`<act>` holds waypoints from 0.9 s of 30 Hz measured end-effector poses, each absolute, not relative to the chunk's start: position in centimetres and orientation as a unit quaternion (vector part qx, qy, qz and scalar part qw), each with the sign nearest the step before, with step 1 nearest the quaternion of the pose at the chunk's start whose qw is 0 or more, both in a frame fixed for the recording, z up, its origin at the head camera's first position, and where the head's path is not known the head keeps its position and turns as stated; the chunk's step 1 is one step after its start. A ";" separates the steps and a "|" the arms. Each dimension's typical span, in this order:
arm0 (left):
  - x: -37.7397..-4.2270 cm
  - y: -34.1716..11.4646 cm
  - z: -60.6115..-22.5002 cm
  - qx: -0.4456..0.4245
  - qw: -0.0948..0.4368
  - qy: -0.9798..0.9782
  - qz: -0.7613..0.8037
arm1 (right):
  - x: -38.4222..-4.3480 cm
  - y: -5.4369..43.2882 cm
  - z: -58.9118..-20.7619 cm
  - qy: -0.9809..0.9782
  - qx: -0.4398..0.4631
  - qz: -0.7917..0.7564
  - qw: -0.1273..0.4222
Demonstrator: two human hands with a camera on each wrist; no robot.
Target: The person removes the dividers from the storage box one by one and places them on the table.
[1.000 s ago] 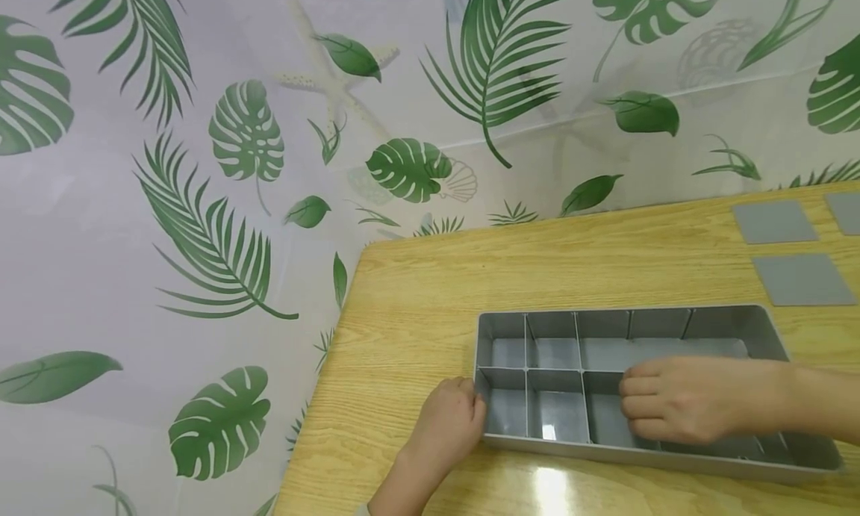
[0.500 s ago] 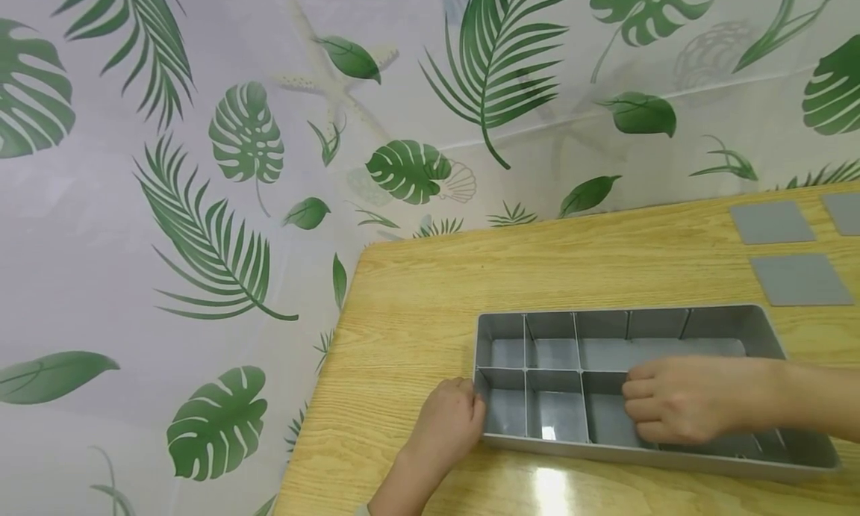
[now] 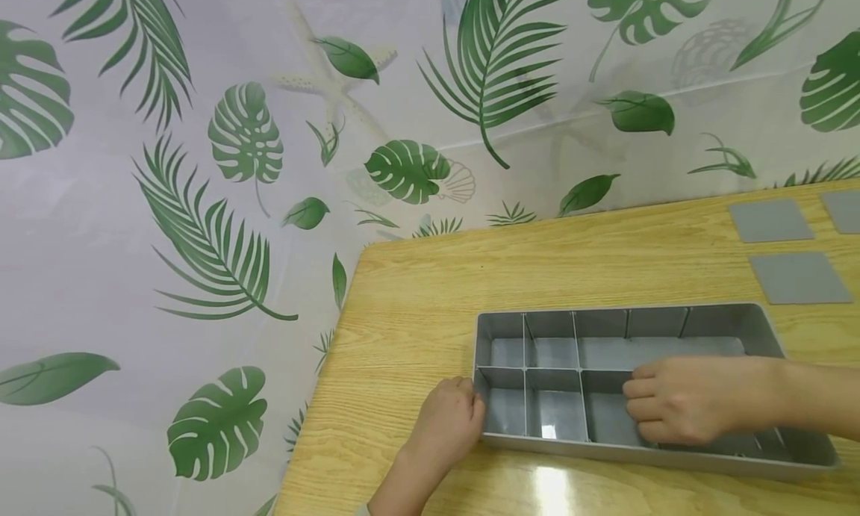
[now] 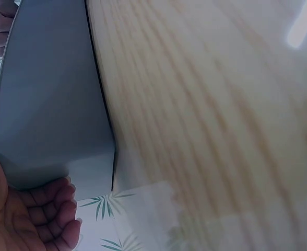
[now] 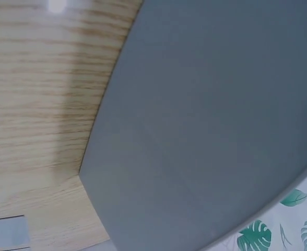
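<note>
A long grey organizer box (image 3: 645,456) with thin dividers lies on the wooden table. Its left end has small square compartments; the right part has longer ones. At the left end, my left hand (image 3: 446,419) holds the box's end wall. In the left wrist view, the fingers of the left hand (image 4: 44,214) curl outside the wall, with the thumb by the rim. My right hand (image 3: 692,400) reaches into the box right of the middle, fingers curled downward. Its fingertips and anything between them are hidden. Only the box's outer wall (image 5: 195,120) fills the right wrist view.
Flat grey square panels (image 3: 799,277) lie on the table at the right, behind the box. The wooden table (image 3: 403,329) ends at a left edge. A leaf-patterned sheet (image 3: 269,165) hangs behind and to the left.
Almost nothing differs. Both hands stay in place at the box, and the whole view shifts very slightly.
</note>
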State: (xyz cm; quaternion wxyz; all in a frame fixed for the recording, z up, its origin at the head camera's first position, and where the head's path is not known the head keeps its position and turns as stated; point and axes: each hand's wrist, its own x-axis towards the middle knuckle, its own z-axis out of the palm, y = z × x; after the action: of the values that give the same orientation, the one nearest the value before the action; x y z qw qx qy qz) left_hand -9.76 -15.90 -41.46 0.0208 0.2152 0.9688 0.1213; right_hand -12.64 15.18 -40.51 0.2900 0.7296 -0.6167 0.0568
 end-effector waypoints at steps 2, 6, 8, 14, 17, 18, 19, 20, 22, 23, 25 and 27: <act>-9.7 -15.9 -41.5 0.216 0.023 0.969 0.120 | -12.5 15.2 -40.5 -0.623 0.725 0.055 0.287; -9.7 -16.0 -41.5 0.215 0.026 0.969 0.119 | -12.4 15.1 -40.4 -0.624 0.722 0.064 0.291; -9.7 -16.0 -41.6 0.216 0.025 0.969 0.118 | -12.4 15.1 -40.2 -0.622 0.723 0.066 0.294; -9.7 -16.1 -41.7 0.218 0.017 0.969 0.118 | -12.3 15.1 -39.6 -0.622 0.723 0.068 0.293; -9.7 -16.1 -41.7 0.218 0.016 0.969 0.119 | -12.4 15.0 -39.2 -0.613 0.727 0.073 0.301; -9.8 -16.1 -41.7 0.218 0.017 0.969 0.119 | -12.4 14.9 -39.1 -0.609 0.728 0.077 0.304; -9.8 -16.1 -41.7 0.217 0.018 0.969 0.120 | -12.5 14.9 -39.0 -0.607 0.729 0.074 0.308; -9.7 -16.1 -41.7 0.217 0.019 0.968 0.120 | -12.5 14.9 -38.8 -0.603 0.731 0.069 0.311; -9.7 -16.1 -41.7 0.216 0.022 0.968 0.122 | -12.6 14.8 -38.5 -0.592 0.738 0.073 0.317; -9.7 -16.1 -41.6 0.216 0.023 0.969 0.121 | -12.6 14.9 -38.3 -0.590 0.739 0.071 0.318; -9.7 -16.1 -41.6 0.216 0.022 0.969 0.119 | -12.6 14.9 -37.9 -0.589 0.740 0.069 0.319; -9.7 -16.1 -41.6 0.216 0.020 0.969 0.117 | -12.6 15.0 -37.5 -0.586 0.741 0.070 0.320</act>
State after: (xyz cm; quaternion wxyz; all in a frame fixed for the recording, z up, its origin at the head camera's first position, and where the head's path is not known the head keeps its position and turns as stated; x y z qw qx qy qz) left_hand -9.68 -16.10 -41.61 0.0201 0.2163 0.9691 0.1167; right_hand -12.59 14.96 -37.52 0.3196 0.7410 -0.5864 0.0702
